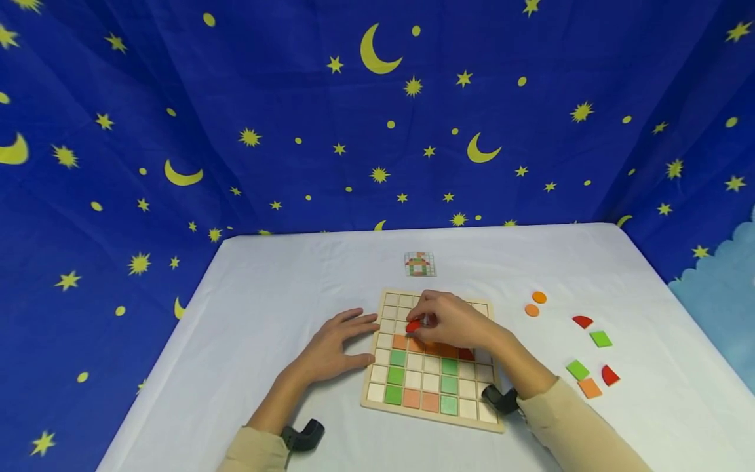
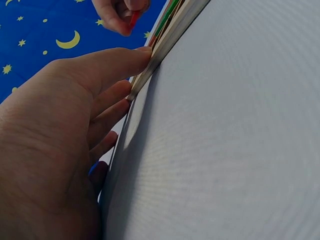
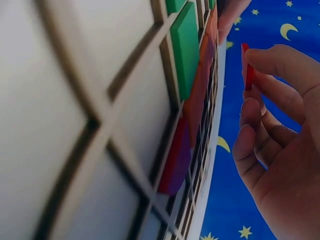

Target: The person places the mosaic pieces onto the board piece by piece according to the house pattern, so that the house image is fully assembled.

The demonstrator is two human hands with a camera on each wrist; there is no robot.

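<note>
A wooden grid board lies on the white-covered table, its lower rows partly filled with green, orange and red tiles. Between thumb and fingertips, my right hand pinches a red tile over the board, just above the orange row. The right wrist view shows that red tile edge-on, apart from the grid. My left hand rests flat beside the board, fingers spread. In the left wrist view its thumb and fingertips lie right at the board's side edge.
A small pattern card lies behind the board. To the right are loose pieces: two orange discs, red rounded tiles, green tiles and an orange square. A blue star-and-moon cloth hangs behind the table.
</note>
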